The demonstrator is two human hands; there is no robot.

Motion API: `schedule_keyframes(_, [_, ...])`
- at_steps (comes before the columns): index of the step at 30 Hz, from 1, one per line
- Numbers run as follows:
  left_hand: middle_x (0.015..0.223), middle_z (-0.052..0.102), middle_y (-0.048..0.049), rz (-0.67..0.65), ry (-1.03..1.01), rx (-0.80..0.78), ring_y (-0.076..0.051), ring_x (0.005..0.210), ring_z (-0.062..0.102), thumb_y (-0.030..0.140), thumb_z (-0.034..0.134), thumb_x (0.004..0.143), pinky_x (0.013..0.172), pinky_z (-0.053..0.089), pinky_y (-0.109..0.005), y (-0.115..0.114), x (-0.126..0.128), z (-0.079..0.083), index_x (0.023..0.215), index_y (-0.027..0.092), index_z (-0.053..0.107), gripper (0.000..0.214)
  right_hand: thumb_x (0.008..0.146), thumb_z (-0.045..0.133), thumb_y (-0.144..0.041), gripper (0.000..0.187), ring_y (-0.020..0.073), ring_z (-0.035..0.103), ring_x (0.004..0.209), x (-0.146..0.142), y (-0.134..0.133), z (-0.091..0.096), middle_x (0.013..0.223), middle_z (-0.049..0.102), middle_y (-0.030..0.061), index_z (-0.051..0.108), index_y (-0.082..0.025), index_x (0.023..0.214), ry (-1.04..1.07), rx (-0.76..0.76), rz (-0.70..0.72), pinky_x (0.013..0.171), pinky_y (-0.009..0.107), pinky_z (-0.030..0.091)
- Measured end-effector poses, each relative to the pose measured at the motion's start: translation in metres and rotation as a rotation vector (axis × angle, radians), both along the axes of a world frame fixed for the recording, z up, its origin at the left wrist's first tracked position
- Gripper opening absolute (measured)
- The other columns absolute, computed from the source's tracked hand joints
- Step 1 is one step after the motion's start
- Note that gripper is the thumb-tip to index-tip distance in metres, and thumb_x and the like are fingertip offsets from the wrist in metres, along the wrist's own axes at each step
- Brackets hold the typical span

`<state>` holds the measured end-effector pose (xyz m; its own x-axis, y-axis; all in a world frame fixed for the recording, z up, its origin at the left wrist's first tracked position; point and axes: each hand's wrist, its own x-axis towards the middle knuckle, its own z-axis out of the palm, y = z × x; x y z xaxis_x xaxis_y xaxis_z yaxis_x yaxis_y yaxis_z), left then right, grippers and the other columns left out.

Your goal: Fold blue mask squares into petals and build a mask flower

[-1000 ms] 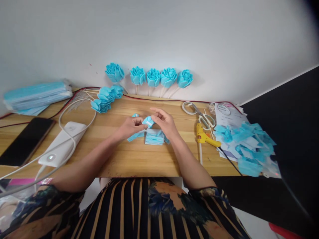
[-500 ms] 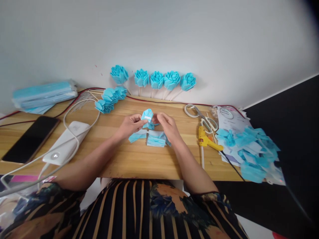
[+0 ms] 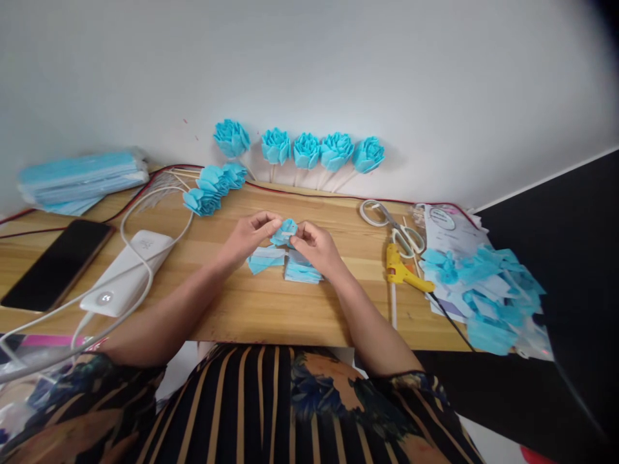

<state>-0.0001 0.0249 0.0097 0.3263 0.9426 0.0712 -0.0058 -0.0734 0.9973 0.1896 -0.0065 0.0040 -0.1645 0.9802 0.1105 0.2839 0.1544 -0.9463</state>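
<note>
A small folded piece of light-blue fabric (image 3: pixel 285 232) with a white strip is pinched between my two hands, over the middle of the table. My left hand (image 3: pixel 252 235) grips its left side with thumb and fingers. At the right edge my right hand (image 3: pixel 315 245) has thumb and fingers closed on the same piece. Just below lie a folded blue-and-white piece (image 3: pixel 265 260) on the left and a small stack of similar cut pieces (image 3: pixel 302 269), partly covered by my right hand.
Blue fabric roses (image 3: pixel 306 151) on sticks lean against the wall; more roses (image 3: pixel 207 192) lie at left. A phone (image 3: pixel 57 264), power bank (image 3: pixel 126 274) and mask pack (image 3: pixel 84 177) are left. Right are scissors (image 3: pixel 409 237), a yellow glue gun (image 3: pixel 401 267) and blue scraps (image 3: pixel 493 283).
My right hand has closed onto the right edge of the blue piece. The piece has tipped and come slightly lower. The camera view has shifted a little.
</note>
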Motion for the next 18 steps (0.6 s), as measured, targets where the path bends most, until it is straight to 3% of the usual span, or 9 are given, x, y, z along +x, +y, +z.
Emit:
schedule_keyframes(3, [0.082,0.069,-0.003,0.043,-0.031,0.019,-0.016,0.078,0.06,0.052,0.077,0.077,0.075,0.047,-0.026,0.0002,0.0001,-0.0021,0.085,0.016,0.071,0.038,0.081,0.059,-0.035,0.016,0.0135,0.049,0.067,-0.0033,-0.0027,0.0019,0.07,0.057,-0.0029,0.05,-0.024,0.073,-0.116,0.068,0.015,0.067,0.028,0.041])
schedule_keyframes(8, [0.072,0.065,-0.0007,0.059,-0.067,-0.01,-0.013,0.07,0.057,0.042,0.081,0.073,0.07,0.045,-0.026,0.0003,0.0013,-0.0036,0.072,0.016,0.069,0.029,0.081,0.058,-0.029,0.009,0.0146,0.055,0.069,-0.0054,-0.0047,0.0019,0.073,0.064,-0.0012,0.054,-0.023,0.075,-0.215,0.113,0.033,0.07,0.029,0.043])
schedule_keyframes(18, [0.069,0.07,-0.0016,0.084,-0.189,-0.124,-0.013,0.066,0.059,0.04,0.081,0.071,0.07,0.048,-0.027,0.0037,0.0008,-0.007,0.07,0.015,0.068,0.028,0.083,0.058,-0.032,0.011,0.0153,0.059,0.072,-0.0017,-0.0032,-0.001,0.076,0.068,0.0,0.062,-0.022,0.081,-0.184,0.077,0.041,0.072,0.029,0.045])
